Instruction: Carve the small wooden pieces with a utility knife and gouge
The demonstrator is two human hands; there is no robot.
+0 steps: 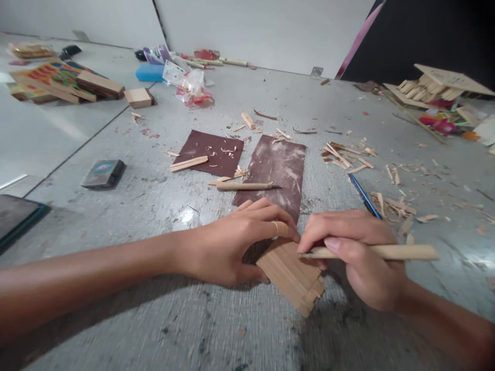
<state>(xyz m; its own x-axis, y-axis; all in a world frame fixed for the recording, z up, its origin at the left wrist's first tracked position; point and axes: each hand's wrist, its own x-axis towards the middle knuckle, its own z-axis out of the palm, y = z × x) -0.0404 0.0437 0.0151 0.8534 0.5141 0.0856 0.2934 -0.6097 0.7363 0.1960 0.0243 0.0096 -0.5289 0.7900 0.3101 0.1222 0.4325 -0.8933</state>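
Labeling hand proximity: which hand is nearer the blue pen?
Right. The right hand is close by, at the near end of the blue pen; the left hand is farther off, to its left.

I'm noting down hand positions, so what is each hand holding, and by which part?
The right hand holds a wooden-handled tool near its tip. The left hand holds a wooden piece by its upper-left edge.

Matt grained wooden piece, smooth wooden handle, dusty matt sandpaper
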